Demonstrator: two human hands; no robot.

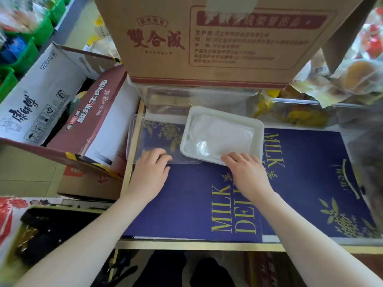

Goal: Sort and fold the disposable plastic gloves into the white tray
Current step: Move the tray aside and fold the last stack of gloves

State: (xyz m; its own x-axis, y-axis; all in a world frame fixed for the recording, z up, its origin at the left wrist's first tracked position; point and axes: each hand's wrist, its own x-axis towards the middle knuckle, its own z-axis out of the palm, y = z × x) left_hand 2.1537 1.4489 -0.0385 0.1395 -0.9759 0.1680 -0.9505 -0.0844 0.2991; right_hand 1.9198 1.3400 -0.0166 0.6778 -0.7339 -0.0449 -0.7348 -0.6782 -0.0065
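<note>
A white tray sits on the blue printed surface, tilted a little, with folded clear plastic gloves lying flat inside it. My right hand grips the tray's near rim, fingers curled over the edge and touching the gloves. To the tray's left lies a clear plastic lid or tray, partly under the white tray. My left hand holds the near edge of that clear tray with its fingers curled over it.
A large brown cardboard box stands on a clear container just behind the tray. An open noodle carton sits at the left. Bagged pastries pile up at the right. The blue MILK-printed sheets cover the counter.
</note>
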